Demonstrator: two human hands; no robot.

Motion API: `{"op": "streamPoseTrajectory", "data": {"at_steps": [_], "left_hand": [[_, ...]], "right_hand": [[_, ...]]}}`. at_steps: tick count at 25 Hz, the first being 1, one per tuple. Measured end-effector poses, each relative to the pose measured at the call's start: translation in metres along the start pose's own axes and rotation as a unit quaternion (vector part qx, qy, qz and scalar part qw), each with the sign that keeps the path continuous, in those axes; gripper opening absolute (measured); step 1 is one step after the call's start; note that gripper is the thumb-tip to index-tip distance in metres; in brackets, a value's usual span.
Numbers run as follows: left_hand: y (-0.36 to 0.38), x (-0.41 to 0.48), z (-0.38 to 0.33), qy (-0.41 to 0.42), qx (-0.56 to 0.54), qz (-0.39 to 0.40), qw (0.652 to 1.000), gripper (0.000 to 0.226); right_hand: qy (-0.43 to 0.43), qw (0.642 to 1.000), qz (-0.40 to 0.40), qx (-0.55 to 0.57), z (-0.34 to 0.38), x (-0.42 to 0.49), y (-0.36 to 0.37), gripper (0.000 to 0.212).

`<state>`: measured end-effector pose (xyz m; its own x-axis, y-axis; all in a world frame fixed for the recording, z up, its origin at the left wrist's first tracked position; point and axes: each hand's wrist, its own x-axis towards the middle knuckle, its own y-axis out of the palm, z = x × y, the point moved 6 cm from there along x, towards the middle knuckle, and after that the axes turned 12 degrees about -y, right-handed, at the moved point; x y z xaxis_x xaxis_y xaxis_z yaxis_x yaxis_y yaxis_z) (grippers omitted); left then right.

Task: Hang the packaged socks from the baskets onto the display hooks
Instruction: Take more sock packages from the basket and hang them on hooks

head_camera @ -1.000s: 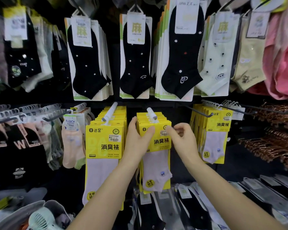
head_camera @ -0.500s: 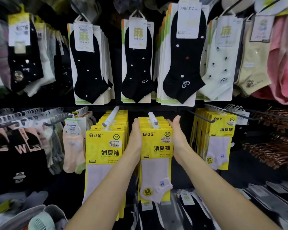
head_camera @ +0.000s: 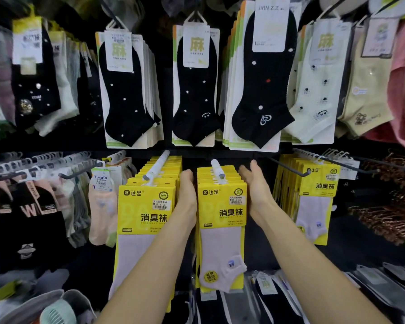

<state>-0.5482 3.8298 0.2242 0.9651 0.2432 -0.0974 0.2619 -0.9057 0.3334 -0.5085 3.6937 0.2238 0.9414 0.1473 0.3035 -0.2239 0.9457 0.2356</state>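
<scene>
A stack of yellow sock packs (head_camera: 221, 206) with pale lilac socks hangs on a white-tipped display hook (head_camera: 217, 169) at the centre of the rack. My left hand (head_camera: 187, 190) lies flat against the stack's left side, fingers pointing back along the packs. My right hand (head_camera: 255, 185) lies flat against its right side, fingers straight. Neither hand curls around a pack. A second yellow stack (head_camera: 146, 206) hangs on the neighbouring white hook (head_camera: 156, 164) to the left.
A third yellow stack (head_camera: 317, 195) hangs on a black hook to the right, beside rose-gold hangers (head_camera: 391, 206). Black and pale socks fill the upper row (head_camera: 194, 90). Peach socks (head_camera: 102, 206) hang left. Flat packs (head_camera: 267, 291) lie below; a basket (head_camera: 40, 307) sits bottom left.
A second ago my fingers pinched the front pack at the hook's tip. Both hands then slid to the sides of the stack and flattened, and the pack now hangs with the others.
</scene>
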Motion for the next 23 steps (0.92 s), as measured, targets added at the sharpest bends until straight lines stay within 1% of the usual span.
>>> {"op": "streamPoseTrajectory", "data": {"at_steps": [3,6,8,10,11,13,14,16,18,20,23], "left_hand": [[0.001,0.007,-0.003,-0.009,-0.018,0.008,1.0,0.035],[0.003,0.012,-0.001,-0.012,0.004,0.015,1.0,0.034],[0.003,0.012,0.001,-0.009,0.003,0.013,1.0,0.035],[0.001,0.01,0.005,0.003,-0.015,0.014,1.0,0.04],[-0.001,0.008,0.009,0.014,-0.021,0.024,0.999,0.046],[-0.003,0.002,0.023,0.029,-0.022,0.039,0.999,0.063],[-0.002,-0.002,0.029,0.033,-0.022,0.045,0.998,0.063],[0.001,-0.006,0.034,0.028,-0.024,0.037,0.999,0.052],[0.003,-0.006,0.032,0.023,-0.024,0.039,0.999,0.046],[-0.002,-0.006,0.036,0.03,-0.022,0.037,0.999,0.047],[-0.008,-0.01,0.053,0.024,-0.007,0.027,0.999,0.053]], "right_hand": [[0.028,0.999,-0.008,0.022,0.002,0.008,0.002,0.06],[0.047,0.999,-0.009,0.026,-0.003,0.005,0.007,0.055],[0.046,0.998,-0.001,0.032,-0.004,0.006,0.006,0.057],[0.034,0.998,-0.008,0.06,-0.006,0.004,0.0,0.061],[0.033,0.997,-0.012,0.062,-0.009,0.001,-0.005,0.063],[0.03,0.998,-0.013,0.049,-0.022,-0.009,-0.01,0.064],[0.025,0.999,-0.015,0.033,-0.028,-0.015,-0.01,0.062],[0.016,0.999,-0.035,-0.003,-0.035,-0.022,-0.009,0.053],[0.015,0.999,-0.046,-0.008,-0.035,-0.026,-0.008,0.047],[0.007,0.999,-0.048,-0.011,-0.034,-0.029,-0.012,0.045],[-0.011,0.998,-0.044,-0.05,-0.039,-0.042,-0.015,0.04]]}}
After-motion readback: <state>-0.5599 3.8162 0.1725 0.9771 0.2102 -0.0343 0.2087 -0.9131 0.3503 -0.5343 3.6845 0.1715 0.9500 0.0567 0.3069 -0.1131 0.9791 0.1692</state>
